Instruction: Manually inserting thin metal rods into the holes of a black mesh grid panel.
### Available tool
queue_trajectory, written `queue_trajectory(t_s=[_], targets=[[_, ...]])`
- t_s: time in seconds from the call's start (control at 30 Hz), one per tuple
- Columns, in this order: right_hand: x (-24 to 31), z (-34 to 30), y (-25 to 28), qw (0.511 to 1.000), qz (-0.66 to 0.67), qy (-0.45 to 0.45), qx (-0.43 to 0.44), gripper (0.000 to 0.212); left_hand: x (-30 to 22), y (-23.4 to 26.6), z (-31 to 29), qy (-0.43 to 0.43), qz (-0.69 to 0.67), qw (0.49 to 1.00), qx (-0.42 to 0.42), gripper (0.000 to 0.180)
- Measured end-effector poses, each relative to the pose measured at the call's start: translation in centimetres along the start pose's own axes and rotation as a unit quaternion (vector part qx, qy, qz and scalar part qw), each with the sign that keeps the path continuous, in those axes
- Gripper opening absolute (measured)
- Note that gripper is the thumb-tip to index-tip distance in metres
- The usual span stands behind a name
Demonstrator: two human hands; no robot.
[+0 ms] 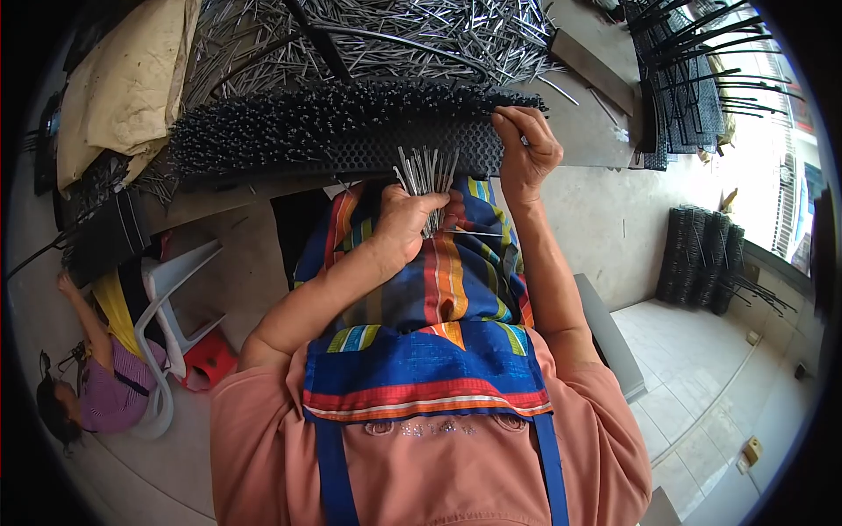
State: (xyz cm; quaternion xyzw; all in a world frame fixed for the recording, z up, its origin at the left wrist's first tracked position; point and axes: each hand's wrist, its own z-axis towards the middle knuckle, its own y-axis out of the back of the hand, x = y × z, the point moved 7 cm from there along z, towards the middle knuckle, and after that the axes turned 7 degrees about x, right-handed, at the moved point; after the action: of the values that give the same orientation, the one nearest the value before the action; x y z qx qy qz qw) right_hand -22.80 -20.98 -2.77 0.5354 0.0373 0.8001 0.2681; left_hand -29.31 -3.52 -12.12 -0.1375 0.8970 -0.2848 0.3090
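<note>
My left hand (405,221) is wrapped round a bundle of thin grey metal strips (426,168), their upper ends fanned out over my lap. Just beyond it a long black perforated panel (399,152) runs along the table's near edge. Rows of dark pegs (272,127) stand packed in its holes along the left and far side, while bare holes show toward the middle and right. My right hand (531,147) is raised at the panel's right end, thumb and fingers pinched together. Whatever the pinch holds is too small to make out. A striped blue apron (425,377) covers my lap.
Loose metal strips (438,39) lie heaped across the table behind the panel. A flat bar (592,70) rests at the right. Black mesh racks with rods (693,96) stand beyond it. At left are a brown sack (132,92), a white chair (180,267) and another person (118,381).
</note>
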Motion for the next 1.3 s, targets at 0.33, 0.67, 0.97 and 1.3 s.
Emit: queue_trajectory(t_s=[0.33,0.67,0.97,1.3], targets=[[-0.7,-0.2,-0.3,1.0,-0.004,-0.018,0.018,0.01,0.5,0.7,0.4,0.027,-0.032,0.999,-0.006,0.017],[-0.4,0.1,-2.5,0.986,-0.156,-0.021,0.061,0.016,0.1,0.0,0.4,0.003,-0.025,1.0,0.008,0.014],[-0.3,-0.2,-1.9,0.979,-0.187,0.003,0.081,0.016,-0.4,-0.3,0.5,0.001,-0.046,0.998,0.032,0.025],[0.2,-0.4,-2.3,0.973,-0.214,0.022,0.084,0.018,-0.3,-0.3,0.5,0.009,-0.065,0.997,0.037,0.025]])
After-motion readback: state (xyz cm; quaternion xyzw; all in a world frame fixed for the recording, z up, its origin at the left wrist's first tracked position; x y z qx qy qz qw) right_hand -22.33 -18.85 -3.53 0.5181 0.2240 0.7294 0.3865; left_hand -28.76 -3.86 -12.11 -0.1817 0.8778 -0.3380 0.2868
